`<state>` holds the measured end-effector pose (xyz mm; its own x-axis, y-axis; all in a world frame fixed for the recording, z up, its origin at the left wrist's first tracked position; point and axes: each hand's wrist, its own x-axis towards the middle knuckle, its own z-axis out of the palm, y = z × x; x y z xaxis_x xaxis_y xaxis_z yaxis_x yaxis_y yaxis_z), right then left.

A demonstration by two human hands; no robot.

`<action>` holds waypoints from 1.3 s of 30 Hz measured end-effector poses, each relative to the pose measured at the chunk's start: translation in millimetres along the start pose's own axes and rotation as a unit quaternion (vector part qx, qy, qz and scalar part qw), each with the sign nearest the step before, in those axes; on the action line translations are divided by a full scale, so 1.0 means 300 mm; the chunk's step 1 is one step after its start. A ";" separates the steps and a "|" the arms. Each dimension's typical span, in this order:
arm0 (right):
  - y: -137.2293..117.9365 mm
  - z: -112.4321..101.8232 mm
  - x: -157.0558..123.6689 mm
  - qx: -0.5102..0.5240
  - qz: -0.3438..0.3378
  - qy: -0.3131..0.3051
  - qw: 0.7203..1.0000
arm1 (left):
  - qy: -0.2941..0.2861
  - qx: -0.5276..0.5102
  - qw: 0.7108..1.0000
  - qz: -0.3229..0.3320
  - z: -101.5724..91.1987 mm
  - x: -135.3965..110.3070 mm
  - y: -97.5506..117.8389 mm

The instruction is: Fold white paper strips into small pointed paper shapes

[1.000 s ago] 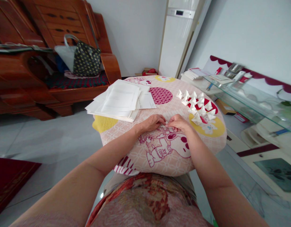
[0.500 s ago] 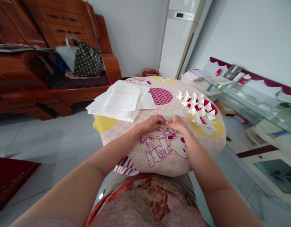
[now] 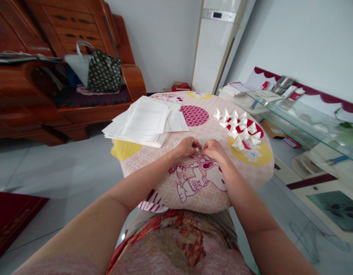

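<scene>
Over the middle of the cloth-covered round table (image 3: 162, 175), my left hand (image 3: 188, 146) and my right hand (image 3: 213, 149) meet at the fingertips. Both are closed, pinching a small piece of white paper (image 3: 199, 149) that my fingers mostly cover, so its folds do not show. To the right stand several folded paper pieces (image 3: 238, 144), white and pointed, grouped in rows. A loose stack of white paper sheets (image 3: 144, 118) lies to the left beyond my left hand.
At the right, a glass shelf (image 3: 305, 118) reaches close to the table's edge, with metal containers (image 3: 283, 84) and papers on it. A wooden sofa (image 3: 133, 84) holding a patterned bag (image 3: 104, 72) stands at the back left. Behind is a tall white air conditioner (image 3: 212, 49).
My left hand's fingers have lifted and curled slightly at the paper. My right hand stays almost in place. The whole view has shifted a little.
</scene>
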<state>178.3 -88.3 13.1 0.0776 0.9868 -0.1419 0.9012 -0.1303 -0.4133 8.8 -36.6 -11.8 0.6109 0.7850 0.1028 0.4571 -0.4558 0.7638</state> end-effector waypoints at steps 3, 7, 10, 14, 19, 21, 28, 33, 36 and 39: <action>-0.006 -0.004 -0.003 -0.001 0.001 0.000 1.000 | -0.021 -0.006 1.000 0.013 -0.006 0.000 -0.011; -0.010 -0.008 -0.008 0.005 0.000 -0.006 1.000 | -0.059 -0.038 0.996 0.050 -0.021 0.005 -0.046; -0.006 -0.006 -0.009 0.010 -0.008 0.000 1.000 | -0.099 -0.050 0.988 0.107 -0.042 0.010 -0.078; 0.009 0.003 -0.013 0.030 -0.025 0.023 0.999 | -0.108 -0.072 0.979 0.158 -0.065 0.003 -0.106; 0.032 0.018 -0.010 0.077 -0.025 0.032 0.996 | -0.023 -0.085 0.993 0.083 -0.032 -0.008 -0.075; 0.037 0.021 -0.008 0.087 -0.026 0.039 0.995 | 0.010 -0.031 0.998 0.051 -0.010 -0.004 -0.044; 0.047 0.029 -0.014 0.232 0.020 0.019 0.972 | 0.050 -0.043 0.997 -0.027 -0.004 -0.004 0.011; 0.050 0.034 -0.016 0.393 0.020 0.100 0.914 | 0.071 -0.248 0.963 -0.078 -0.031 -0.027 -0.012; 0.038 0.028 -0.023 0.458 -0.022 0.109 0.882 | 0.083 -0.372 0.919 -0.100 -0.042 -0.033 -0.017; 0.023 0.023 -0.034 0.475 -0.057 0.060 0.876 | 0.083 -0.435 0.889 -0.120 -0.048 -0.032 -0.010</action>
<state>180.8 -99.8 5.4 0.1060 0.9941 0.0210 0.1480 0.0051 -0.9890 -7.7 -36.8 -5.8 0.4261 0.8999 -0.0926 -0.1545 0.1733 0.9727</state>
